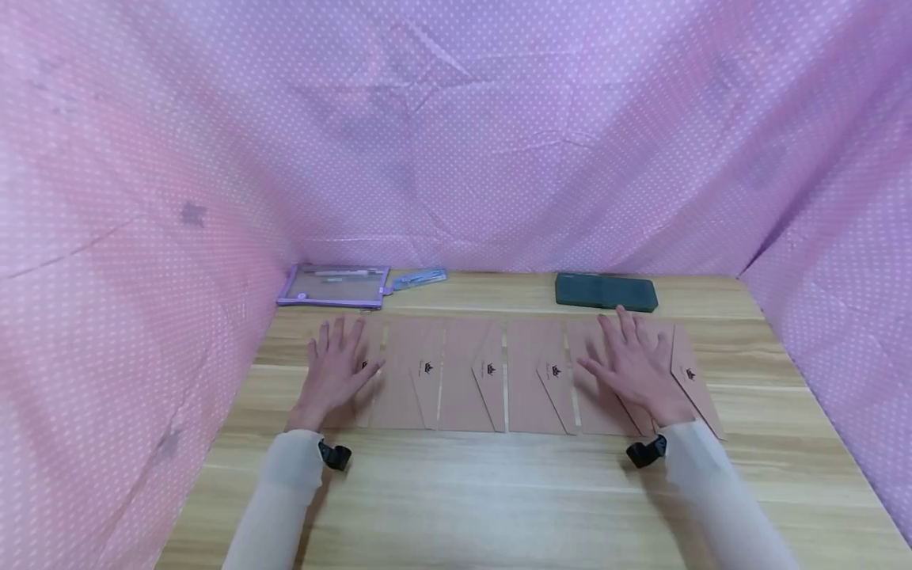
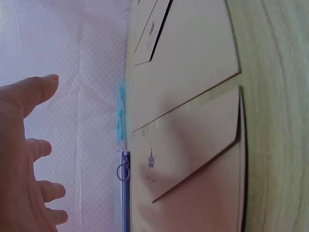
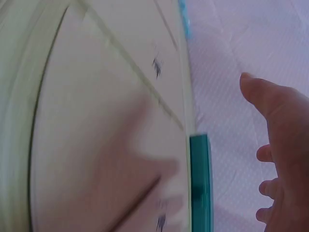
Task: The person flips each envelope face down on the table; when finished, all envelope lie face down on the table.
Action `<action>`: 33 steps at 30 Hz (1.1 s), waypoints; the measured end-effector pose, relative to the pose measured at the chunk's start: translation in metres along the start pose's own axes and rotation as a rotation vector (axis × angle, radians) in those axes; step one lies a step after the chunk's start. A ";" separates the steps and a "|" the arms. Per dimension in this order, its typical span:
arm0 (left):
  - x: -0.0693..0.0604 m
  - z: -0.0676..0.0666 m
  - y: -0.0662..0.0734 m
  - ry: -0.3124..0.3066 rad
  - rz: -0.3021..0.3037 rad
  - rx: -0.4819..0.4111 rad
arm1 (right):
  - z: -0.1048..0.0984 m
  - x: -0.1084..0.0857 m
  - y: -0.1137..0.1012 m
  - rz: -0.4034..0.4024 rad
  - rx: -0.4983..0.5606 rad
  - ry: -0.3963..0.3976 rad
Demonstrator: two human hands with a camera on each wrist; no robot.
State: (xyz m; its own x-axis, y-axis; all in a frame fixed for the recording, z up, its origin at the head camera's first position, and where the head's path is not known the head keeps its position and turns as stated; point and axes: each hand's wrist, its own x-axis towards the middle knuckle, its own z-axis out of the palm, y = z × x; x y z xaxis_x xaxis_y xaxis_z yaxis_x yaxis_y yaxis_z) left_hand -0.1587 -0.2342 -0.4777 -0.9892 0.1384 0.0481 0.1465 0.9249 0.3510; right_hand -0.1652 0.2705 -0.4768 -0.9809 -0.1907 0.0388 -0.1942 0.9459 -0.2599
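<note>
A row of several brown paper envelopes (image 1: 470, 376), each printed with a small dark crown, lies across the table. Over the leftmost envelope (image 2: 193, 186) my left hand (image 1: 333, 372) hovers with its fingers spread, holding nothing. The wrist view shows its shadow falling on the paper. My right hand (image 1: 634, 368), also spread and holding nothing, is above the envelopes near the right end of the row. Below it, one envelope (image 3: 91, 130) carries the hand's shadow. Both hands partly cover the envelopes beneath them in the head view.
Behind the row at left lies a purple-edged clear zip pouch (image 1: 342, 302) with pens inside. Beside it is a small blue packet (image 1: 420, 279). A dark green case (image 1: 606, 291) lies behind the right end. Pink dotted cloth (image 1: 456, 158) surrounds the wooden table (image 1: 484, 507).
</note>
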 end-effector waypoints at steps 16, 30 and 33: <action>-0.004 -0.009 -0.033 -0.017 -0.077 -0.108 | 0.024 0.026 -0.083 -0.145 0.059 -0.016; -0.002 -0.012 -0.053 -0.047 -0.194 -0.216 | 0.059 0.039 -0.172 -0.303 0.084 -0.040; -0.002 -0.011 -0.055 -0.060 -0.223 -0.241 | 0.064 0.040 -0.188 -0.328 0.087 -0.070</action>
State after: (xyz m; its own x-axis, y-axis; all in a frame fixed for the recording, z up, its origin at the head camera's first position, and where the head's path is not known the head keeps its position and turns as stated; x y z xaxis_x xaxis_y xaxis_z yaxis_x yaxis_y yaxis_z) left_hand -0.1644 -0.2894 -0.4867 -0.9938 -0.0304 -0.1071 -0.0854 0.8251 0.5584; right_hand -0.1667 0.0686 -0.4885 -0.8627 -0.5012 0.0679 -0.4939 0.8060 -0.3261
